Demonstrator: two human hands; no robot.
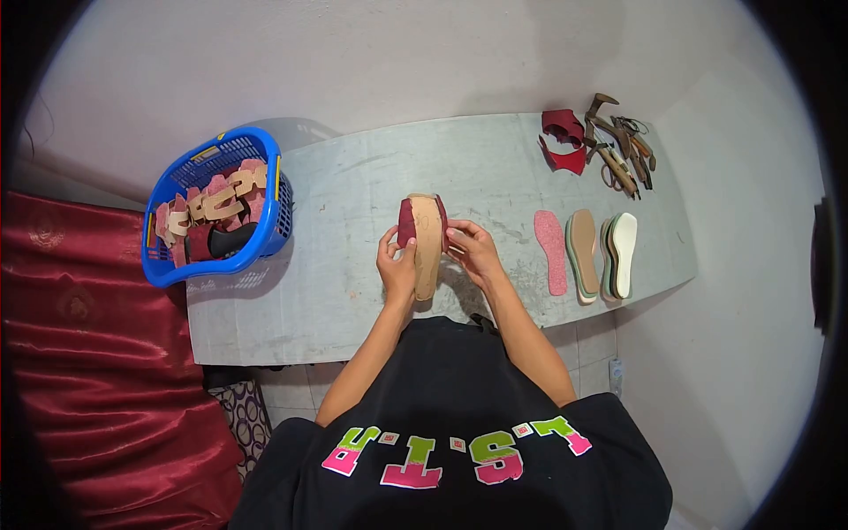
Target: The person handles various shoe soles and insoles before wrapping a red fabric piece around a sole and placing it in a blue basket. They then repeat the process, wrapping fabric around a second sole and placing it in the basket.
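Between both hands is a sandal (427, 243), its tan sole facing up toward me and dark red upper pieces showing at either side of the front part. My left hand (398, 265) grips its left edge, thumb on the sole near the red piece. On the opposite side my right hand (473, 251) pinches the red upper at the right edge, with some fingers hidden underneath. The sandal is held over the middle of the table, its narrow end pointing toward my body.
A blue basket (152, 256) of sandal pieces stands at the table's left. To the right lie a pink insole (551, 252), a stack with a tan sole (583, 243) and a stack with a white sole (624, 243). Red uppers (565, 159) and hand tools (623, 146) sit behind them.
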